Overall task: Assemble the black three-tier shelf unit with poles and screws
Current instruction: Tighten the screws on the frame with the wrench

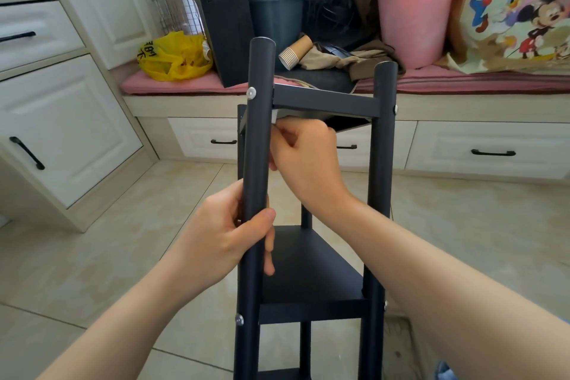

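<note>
Wrapping left hand (216,234) round pole (257,139), right hand (308,163) beneath top shelf (324,102)

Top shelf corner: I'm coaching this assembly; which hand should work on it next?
Right, probably. The right hand sits under the top shelf beside the pole, pinching a white piece; the left hand grips that pole, steadying it.

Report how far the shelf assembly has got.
Done: middle shelf and top shelf show screws at both front poles. In hand: left hand grips the left pole; right hand works under the top shelf. Left: top shelf sits tilted, its rear likely unfastened.
</note>
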`<state>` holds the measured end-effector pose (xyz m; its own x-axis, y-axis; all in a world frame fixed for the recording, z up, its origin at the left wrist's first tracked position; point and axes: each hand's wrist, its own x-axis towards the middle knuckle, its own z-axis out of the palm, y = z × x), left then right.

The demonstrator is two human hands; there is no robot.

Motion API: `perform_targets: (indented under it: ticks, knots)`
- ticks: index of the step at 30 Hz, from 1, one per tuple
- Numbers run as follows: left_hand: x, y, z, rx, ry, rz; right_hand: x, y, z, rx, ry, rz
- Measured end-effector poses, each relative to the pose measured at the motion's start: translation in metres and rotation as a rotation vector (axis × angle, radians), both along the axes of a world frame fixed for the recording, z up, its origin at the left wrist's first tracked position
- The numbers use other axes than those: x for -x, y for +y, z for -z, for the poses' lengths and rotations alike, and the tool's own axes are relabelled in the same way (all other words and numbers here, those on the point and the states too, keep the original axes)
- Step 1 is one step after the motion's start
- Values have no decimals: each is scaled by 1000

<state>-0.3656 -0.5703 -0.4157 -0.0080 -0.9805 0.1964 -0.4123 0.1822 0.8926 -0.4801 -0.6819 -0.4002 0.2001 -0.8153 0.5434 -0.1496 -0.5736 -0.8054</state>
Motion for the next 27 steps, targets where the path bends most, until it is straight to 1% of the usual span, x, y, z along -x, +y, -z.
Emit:
perform_targets:
  ticks: [3, 20, 27]
  knots:
    - [2, 1, 0, 9, 13, 15, 4, 0, 0, -41, 10, -18]
    - [-2, -2, 3, 11, 14, -42, 14, 4, -14, 71, 43, 34]
    - [-6, -1, 3, 15, 0, -56, 11, 3, -17, 52, 67, -2]
